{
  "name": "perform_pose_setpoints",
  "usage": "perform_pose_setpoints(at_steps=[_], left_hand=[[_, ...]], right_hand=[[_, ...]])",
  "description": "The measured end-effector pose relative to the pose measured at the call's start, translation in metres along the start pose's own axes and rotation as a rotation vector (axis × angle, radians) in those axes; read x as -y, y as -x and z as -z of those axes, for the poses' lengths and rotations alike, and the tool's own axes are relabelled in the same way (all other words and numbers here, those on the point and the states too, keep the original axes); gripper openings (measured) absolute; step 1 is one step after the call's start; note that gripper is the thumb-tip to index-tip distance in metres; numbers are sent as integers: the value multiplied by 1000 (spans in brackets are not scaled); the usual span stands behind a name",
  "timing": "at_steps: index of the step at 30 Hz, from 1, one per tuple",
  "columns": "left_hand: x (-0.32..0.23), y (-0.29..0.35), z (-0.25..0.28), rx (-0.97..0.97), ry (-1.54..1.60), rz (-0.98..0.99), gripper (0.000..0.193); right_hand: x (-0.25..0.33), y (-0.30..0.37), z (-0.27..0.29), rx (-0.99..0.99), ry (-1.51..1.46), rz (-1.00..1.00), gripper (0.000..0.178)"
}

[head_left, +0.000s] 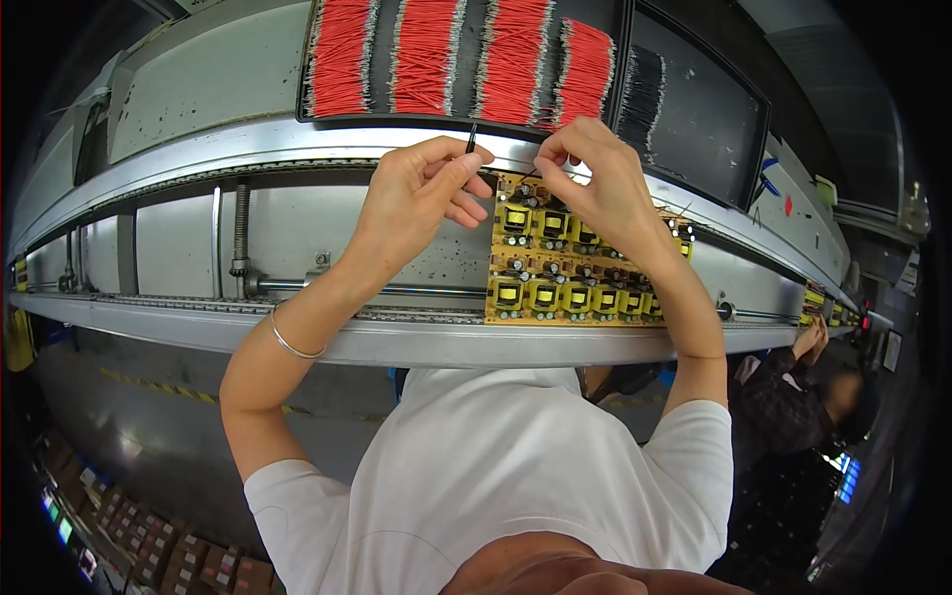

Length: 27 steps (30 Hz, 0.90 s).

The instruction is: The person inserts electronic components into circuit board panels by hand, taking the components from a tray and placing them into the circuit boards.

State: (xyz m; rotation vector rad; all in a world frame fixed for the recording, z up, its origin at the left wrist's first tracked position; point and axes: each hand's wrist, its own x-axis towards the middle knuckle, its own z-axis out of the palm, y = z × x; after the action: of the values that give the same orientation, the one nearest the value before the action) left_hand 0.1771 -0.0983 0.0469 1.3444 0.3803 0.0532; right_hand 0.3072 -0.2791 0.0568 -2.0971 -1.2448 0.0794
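My left hand point(421, 193) is left of the circuit board panel's far corner, thumb and forefinger pinched on thin black wires point(472, 137) that stick up beyond the fingertips. Its other fingers curl loosely. Over the far edge of the panel, my right hand point(610, 188) pinches a thin dark wire point(532, 175), whose end shows near the board. The circuit board panel point(543, 297) is tan, with rows of yellow-wrapped transformers and small capacitors. My right hand and forearm hide part of its right side.
The panel rests on a conveyor between metal rails point(426, 344). Beyond it, a black tray point(382, 59) holds stacks of red wires point(426, 55). Black wires point(640, 99) lie in the tray section point(709, 124) to the right. Another person point(793, 412) works farther right along the line.
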Motion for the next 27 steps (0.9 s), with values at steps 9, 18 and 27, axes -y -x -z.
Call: perform_pose_setpoints(at_steps=[9, 18, 27], left_hand=[[2, 1, 0, 5, -3, -23, 25], [3, 1, 3, 11, 9, -16, 24], [-2, 4, 3, 30, -9, 23, 26]], right_hand=[[4, 1, -1, 12, 49, -10, 5], [4, 0, -3, -2, 52, 3, 6], [0, 0, -7, -55, 173, 88, 9]])
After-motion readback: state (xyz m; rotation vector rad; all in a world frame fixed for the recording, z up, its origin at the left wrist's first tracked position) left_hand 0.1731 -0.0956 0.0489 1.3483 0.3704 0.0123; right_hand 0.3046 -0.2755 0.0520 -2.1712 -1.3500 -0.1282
